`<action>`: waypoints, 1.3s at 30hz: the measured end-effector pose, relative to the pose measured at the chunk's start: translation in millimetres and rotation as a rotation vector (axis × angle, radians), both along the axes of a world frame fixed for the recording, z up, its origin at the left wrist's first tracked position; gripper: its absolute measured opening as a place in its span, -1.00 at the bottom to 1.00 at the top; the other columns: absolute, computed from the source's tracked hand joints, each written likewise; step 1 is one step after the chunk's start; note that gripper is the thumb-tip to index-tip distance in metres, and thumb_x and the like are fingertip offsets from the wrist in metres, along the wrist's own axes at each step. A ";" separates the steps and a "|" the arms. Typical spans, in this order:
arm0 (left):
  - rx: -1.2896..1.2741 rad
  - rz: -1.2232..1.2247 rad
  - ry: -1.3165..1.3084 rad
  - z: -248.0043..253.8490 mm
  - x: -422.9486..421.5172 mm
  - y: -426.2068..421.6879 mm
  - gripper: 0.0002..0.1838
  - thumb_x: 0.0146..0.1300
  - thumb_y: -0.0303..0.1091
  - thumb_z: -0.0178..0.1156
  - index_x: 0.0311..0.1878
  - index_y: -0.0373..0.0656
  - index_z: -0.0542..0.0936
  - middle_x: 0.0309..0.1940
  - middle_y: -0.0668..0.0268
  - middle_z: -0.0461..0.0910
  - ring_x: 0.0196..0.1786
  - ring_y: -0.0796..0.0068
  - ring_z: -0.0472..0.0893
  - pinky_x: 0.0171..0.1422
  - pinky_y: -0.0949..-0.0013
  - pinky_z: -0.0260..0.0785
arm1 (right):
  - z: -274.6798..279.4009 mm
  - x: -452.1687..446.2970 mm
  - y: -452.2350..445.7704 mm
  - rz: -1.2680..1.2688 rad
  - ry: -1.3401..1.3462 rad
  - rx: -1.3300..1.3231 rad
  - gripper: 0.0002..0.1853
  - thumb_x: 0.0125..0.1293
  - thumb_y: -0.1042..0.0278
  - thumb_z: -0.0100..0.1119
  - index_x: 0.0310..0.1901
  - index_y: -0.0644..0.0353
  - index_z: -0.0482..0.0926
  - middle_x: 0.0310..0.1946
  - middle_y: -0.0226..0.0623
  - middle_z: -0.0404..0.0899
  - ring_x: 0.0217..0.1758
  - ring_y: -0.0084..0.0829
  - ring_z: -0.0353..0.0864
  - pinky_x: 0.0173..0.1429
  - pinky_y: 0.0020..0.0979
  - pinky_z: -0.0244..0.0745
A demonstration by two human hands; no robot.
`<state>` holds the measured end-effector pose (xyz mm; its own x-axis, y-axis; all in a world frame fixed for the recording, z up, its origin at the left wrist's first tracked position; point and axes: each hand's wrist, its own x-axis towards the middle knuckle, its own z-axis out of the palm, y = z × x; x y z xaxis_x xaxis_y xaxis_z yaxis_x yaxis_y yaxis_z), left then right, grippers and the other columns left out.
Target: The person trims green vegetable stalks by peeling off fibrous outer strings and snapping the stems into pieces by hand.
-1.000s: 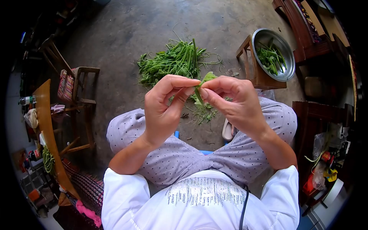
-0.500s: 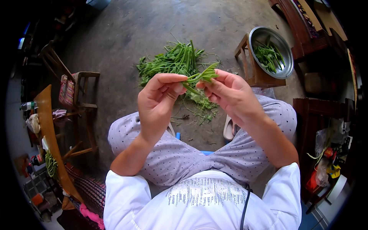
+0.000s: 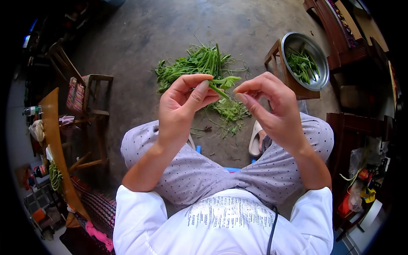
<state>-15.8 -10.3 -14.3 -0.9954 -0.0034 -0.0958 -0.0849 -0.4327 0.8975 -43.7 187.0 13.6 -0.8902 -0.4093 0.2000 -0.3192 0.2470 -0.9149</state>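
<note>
Pinching a leafy green sprig [image 3: 218, 90] between thumb and forefinger, the left hand [image 3: 182, 100] holds it up in mid-air. From where I stand, its grip sits at the sprig's nine o'clock end, with leaf and stem jutting out towards three and four, probably to leave them open to the other hand. At about half past three is the right hand [image 3: 272, 104], thumb and forefinger nearly together, just beside the stem's end; I can't tell whether that grip has some thin strand in it. Below, at five o'clock, pale green shreds [image 3: 231, 112] are scattered on the concrete floor [image 3: 144, 38]. A heap of long-stemmed greens [image 3: 191, 66] lies towards eleven, seemingly placed for easy reach. Between two and three, a metal basin [image 3: 316, 51] with loose cut greens [image 3: 301, 66] inside rests on a wooden stool [image 3: 293, 88], perhaps to keep its contents clean and handy.
</note>
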 end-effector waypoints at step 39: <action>-0.489 0.021 0.214 -3.8 7.3 11.5 -0.81 0.31 -0.36 0.22 -0.17 -0.31 0.56 -0.35 0.29 0.61 -0.31 0.62 0.60 -0.17 0.54 0.46 | -1.7 4.2 -12.2 -0.053 0.075 0.058 -0.90 0.14 0.48 0.31 -0.30 0.27 0.68 -0.46 -0.20 0.59 -0.49 -0.41 0.59 -0.41 -0.45 0.48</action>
